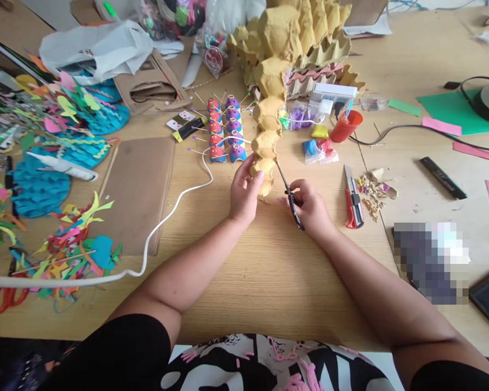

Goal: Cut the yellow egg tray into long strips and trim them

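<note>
My left hand (pixel 246 190) grips the near end of a long yellow egg carton strip (pixel 265 117), a row of bumpy cups held up above the table. In my right hand (pixel 309 206) is a pair of scissors (pixel 292 203) with black handles. Their blades point up and touch the right edge of the strip near my left fingers. Beyond my left hand stand two painted egg carton caterpillars, a red and blue one (pixel 215 130) and a purple and blue one (pixel 234 130), with pins stuck in them.
Stacked egg trays (pixel 321 38) stand at the back. On the right lie a red utility knife (pixel 353 201), carton scraps (pixel 377 190) and an orange cup (pixel 346 126). A white cable (pixel 179 198) crosses the table's left side, near cardboard (pixel 138 195) and colourful paper cuttings (pixel 71 239).
</note>
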Motion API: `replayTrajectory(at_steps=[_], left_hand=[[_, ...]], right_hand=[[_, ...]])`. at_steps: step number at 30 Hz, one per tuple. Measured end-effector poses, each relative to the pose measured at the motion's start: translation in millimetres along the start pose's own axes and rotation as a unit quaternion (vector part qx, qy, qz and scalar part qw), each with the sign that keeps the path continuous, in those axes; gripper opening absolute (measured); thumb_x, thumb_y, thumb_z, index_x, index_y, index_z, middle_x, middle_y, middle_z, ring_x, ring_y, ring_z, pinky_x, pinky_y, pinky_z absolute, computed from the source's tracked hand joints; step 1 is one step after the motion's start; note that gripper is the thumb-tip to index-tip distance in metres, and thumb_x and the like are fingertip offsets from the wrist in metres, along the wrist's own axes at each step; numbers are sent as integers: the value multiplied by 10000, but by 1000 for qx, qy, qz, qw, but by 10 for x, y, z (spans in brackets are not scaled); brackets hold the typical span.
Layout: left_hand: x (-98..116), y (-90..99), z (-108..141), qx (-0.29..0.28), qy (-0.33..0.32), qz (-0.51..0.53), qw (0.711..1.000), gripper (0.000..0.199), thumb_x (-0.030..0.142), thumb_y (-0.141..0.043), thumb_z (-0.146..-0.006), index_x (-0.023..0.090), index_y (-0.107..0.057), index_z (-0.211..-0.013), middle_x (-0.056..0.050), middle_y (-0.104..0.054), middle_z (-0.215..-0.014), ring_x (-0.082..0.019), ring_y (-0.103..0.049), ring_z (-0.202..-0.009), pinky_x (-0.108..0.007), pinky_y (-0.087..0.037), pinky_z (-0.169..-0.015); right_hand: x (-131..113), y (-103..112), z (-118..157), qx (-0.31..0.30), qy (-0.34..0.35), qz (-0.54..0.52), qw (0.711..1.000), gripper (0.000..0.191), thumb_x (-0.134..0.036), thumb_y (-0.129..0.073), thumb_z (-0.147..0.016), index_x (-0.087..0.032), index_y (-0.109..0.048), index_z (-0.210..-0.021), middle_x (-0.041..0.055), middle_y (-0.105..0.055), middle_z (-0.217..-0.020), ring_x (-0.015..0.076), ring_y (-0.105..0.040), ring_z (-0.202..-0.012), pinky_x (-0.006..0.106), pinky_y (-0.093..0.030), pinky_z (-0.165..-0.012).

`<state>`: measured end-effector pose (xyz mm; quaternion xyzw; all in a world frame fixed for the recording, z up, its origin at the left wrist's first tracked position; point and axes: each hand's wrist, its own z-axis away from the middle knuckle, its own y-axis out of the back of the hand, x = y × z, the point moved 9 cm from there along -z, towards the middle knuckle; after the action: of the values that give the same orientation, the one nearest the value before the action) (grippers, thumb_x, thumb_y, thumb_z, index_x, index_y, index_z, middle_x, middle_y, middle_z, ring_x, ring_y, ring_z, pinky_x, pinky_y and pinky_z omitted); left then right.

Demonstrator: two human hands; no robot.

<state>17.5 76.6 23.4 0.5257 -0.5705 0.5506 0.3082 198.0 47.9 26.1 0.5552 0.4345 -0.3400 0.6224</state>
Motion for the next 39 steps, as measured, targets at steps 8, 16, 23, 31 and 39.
replayTrajectory(at_steps=[8, 16, 23, 31, 39], left_hand=[[-19, 58, -37, 5, -11, -4, 1000, 536, 556, -767, -862, 292, -723, -1326, -46, -709, -1404, -267, -613, -1388, -385, -482, -1187], [43, 99, -28, 25, -30, -49, 998, 552, 615, -733, -874, 267, -735, -1303, -49, -758, -1311, -246, -687, -1268, -340, -547, -1091], [89, 162, -14, 51, -77, -72, 993, 491, 559, -743, -898, 249, -732, -1278, -76, -708, -1372, -257, -652, -1315, -360, -510, -1143], [107, 178, -9, 73, -61, -61, 994, 532, 612, -780, -845, 238, -713, -1218, -67, -753, -1230, -203, -714, -1118, -287, -567, -968], [149, 127, 29, 55, -76, -77, 993, 483, 581, -761, -879, 239, -710, -1217, -60, -755, -1198, -184, -714, -1066, -273, -559, -936]], right_hand=[[-20, -33, 19, -17, 3, 0, 1000, 431, -577, -746, -835, -274, -483, -995, -118, -439, -548, 115, -365, -523, 261, -277, -547], [-57, -117, 65, -51, -25, -81, 995, 478, -622, -764, -820, -273, -486, -994, -131, -383, -524, 99, -304, -486, 250, -209, -508], [-118, -103, 90, -47, -37, -124, 991, 495, -619, -787, -806, -271, -476, -972, -129, -385, -533, 89, -293, -479, 239, -187, -486], [-89, -145, 97, -65, -40, -116, 990, 493, -617, -794, -809, -268, -487, -973, -132, -403, -519, 84, -300, -464, 230, -194, -467], [-87, -179, 121, -54, -41, -137, 988, 503, -646, -778, -814, -275, -480, -974, -132, -425, -509, 85, -316, -447, 224, -206, -457]])
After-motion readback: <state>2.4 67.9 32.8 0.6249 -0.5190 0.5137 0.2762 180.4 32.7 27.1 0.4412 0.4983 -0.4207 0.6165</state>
